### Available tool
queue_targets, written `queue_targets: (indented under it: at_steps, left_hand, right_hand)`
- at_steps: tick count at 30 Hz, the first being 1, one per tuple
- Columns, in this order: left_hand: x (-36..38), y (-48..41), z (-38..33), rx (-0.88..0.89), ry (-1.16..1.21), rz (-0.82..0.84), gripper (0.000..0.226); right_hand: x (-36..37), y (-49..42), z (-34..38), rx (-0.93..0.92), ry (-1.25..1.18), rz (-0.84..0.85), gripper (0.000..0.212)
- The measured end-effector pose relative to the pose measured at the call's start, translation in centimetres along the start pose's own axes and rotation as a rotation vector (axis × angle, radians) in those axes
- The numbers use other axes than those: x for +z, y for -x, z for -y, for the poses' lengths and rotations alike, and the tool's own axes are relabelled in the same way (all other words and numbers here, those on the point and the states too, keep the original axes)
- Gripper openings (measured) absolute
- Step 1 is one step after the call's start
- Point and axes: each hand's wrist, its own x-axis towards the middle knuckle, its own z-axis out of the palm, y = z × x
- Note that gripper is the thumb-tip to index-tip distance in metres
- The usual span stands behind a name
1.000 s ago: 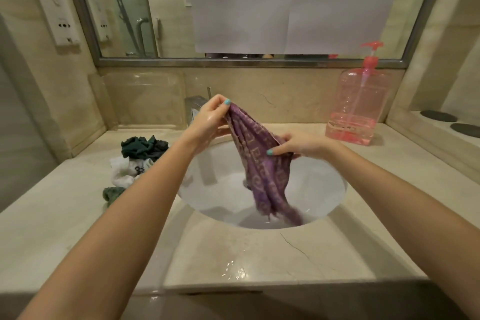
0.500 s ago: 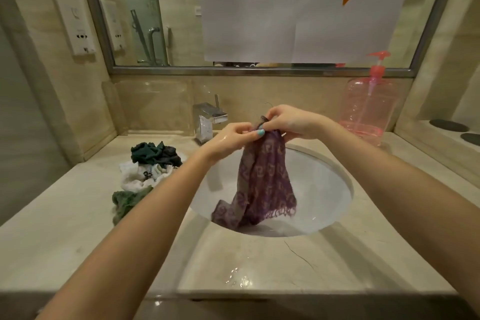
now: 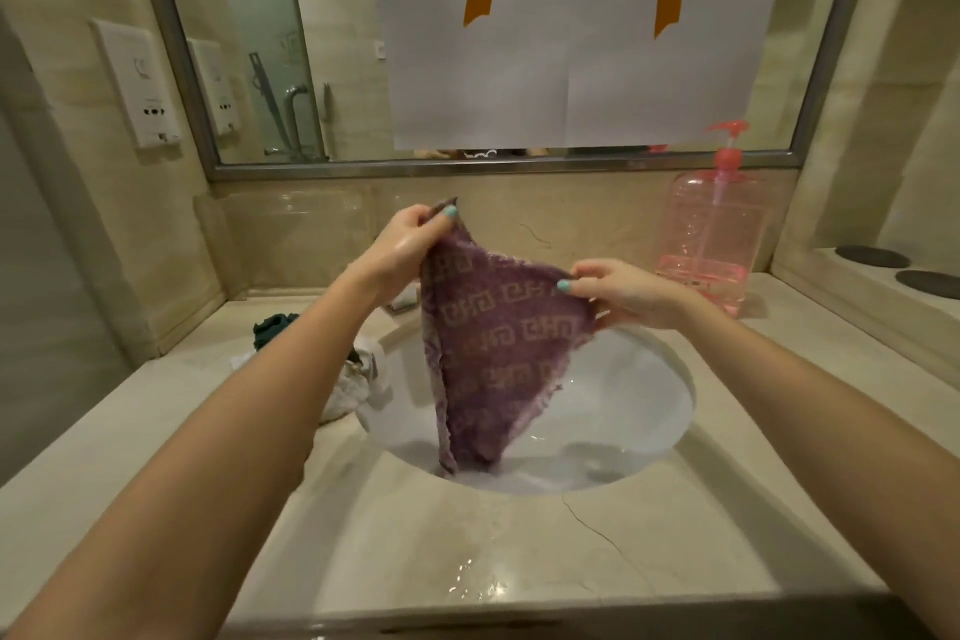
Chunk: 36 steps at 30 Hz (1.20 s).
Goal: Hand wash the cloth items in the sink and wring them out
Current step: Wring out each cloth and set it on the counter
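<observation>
A wet purple patterned cloth [image 3: 493, 343] hangs spread above the white oval sink [image 3: 639, 411], its lower tip down near the basin floor. My left hand [image 3: 408, 244] pinches its upper left corner, held higher. My right hand [image 3: 618, 288] pinches the upper right corner, lower and to the right. A pile of other cloths, dark green [image 3: 272, 325] and white [image 3: 350, 387], lies on the counter left of the sink, partly hidden by my left forearm.
A pink pump soap bottle [image 3: 711, 234] stands on the counter at the back right. The faucet is hidden behind my left hand. A mirror with taped paper runs along the back wall. Water drops [image 3: 478, 582] lie on the marble counter near the front edge.
My hands, close together at the cloth's top half a second ago, have moved apart. The cloth is now spread out between them instead of hanging bunched.
</observation>
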Motion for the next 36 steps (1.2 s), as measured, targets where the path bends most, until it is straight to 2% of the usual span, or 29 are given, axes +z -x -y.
queue_targets:
  at_steps: [3,7,9,13,16,19,22,25,27,30,34,36]
  left_hand:
    - [-0.6,0.0,-0.1,0.056,-0.313,0.029,0.024]
    - [0.1,-0.6,-2.0,0.106,-0.080,-0.107,0.020]
    - [0.7,-0.8,-3.5,0.112,-0.041,-0.063,0.017]
    - [2.4,-1.8,-5.8,0.099,0.044,-0.047,0.019]
    - [3.1,-2.5,-6.2,0.089,0.102,-0.020,0.015]
    - [3.1,-2.5,-5.7,0.144,0.142,0.002,0.015]
    - [2.4,-2.4,-3.5,0.147,0.180,0.037,0.041]
    - [3.3,-1.7,-0.4,0.020,-0.016,0.201,0.071]
    - [5.0,-0.8,1.6,-0.028,-0.042,0.262,0.064]
    - [6.8,-0.2,4.1,-0.079,-0.050,0.164,0.044]
    - [6.1,-0.1,6.5,-0.168,0.243,0.161,0.019]
    - [5.5,-0.1,6.8,-0.147,0.368,0.180,0.027]
  right_hand:
    - [-1.7,0.0,3.3,-0.056,0.030,-0.080,0.015]
    - [-2.1,-0.9,7.3,-0.130,0.045,-0.218,0.012]
    - [-1.9,-1.3,8.9,-0.167,0.018,-0.198,0.006]
    - [-0.7,-1.4,11.4,-0.220,0.018,-0.089,0.013]
    - [0.1,-2.0,12.2,-0.243,0.091,-0.190,0.006]
    - [0.1,-2.5,12.1,-0.241,0.085,-0.282,0.010]
    - [-0.3,-2.6,11.9,-0.226,0.030,-0.296,0.006]
    - [-0.1,-3.0,12.4,-0.279,-0.061,-0.307,0.012]
    - [0.0,-3.1,13.3,-0.330,-0.152,-0.310,0.015]
    - [-1.0,-2.9,13.6,-0.374,-0.324,-0.309,0.013]
    - [-3.5,-1.9,9.9,-0.297,-0.445,-0.362,0.012]
    - [-4.0,-1.2,6.8,-0.215,-0.496,-0.401,0.013]
